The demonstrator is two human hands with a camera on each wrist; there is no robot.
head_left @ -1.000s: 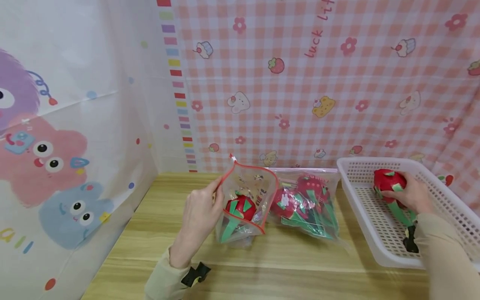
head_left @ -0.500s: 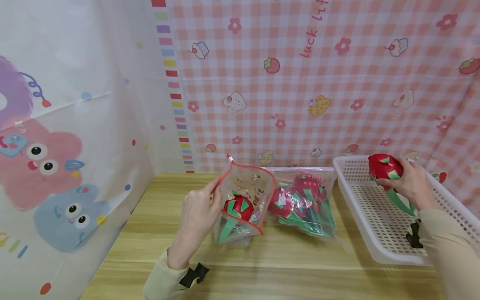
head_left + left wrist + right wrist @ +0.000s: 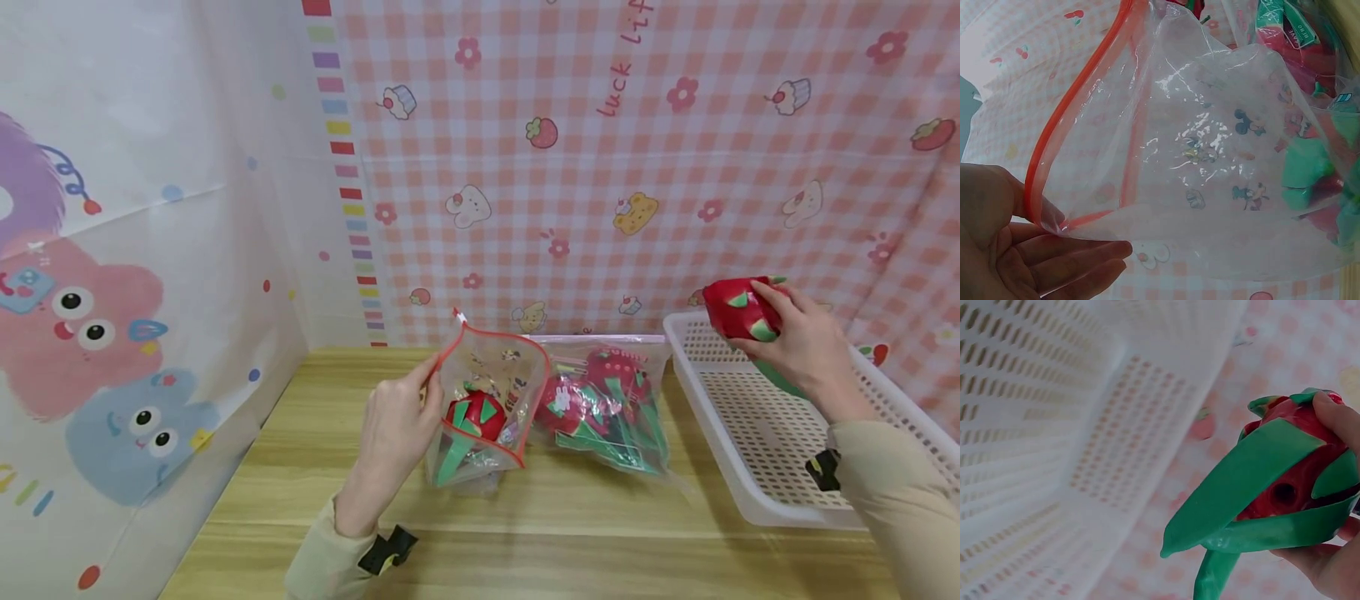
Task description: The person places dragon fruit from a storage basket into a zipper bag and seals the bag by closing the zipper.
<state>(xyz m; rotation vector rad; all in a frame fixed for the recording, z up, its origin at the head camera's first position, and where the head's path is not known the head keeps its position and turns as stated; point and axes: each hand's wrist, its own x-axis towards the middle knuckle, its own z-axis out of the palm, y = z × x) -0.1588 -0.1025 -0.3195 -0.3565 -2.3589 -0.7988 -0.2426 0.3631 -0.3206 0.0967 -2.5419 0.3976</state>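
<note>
My left hand [image 3: 397, 433] pinches the left edge of a clear zip bag [image 3: 1210, 169] with a red zip strip, whose mouth gapes. A toy dragon fruit [image 3: 480, 414], red with green leaf flaps, lies inside that bag. In my right hand [image 3: 810, 346] is another dragon fruit [image 3: 1285, 469], gripped between thumb and fingers above the far left part of the white basket [image 3: 716, 446]. Its long green flaps hang down, and a dark hole shows in its end in the right wrist view. Between bag and basket stands a second clear bag [image 3: 652, 392] with dragon fruits in it.
The wooden table [image 3: 570, 542] runs under everything. A checked pink cloth [image 3: 585, 183] hangs along the back, and a white cartoon-printed cloth [image 3: 247, 250] on the left. The slotted basket has raised walls.
My right hand has lifted the dragon fruit up out of the basket and moved it left, tilting it. The left hand still holds the bag's edge in place.
</note>
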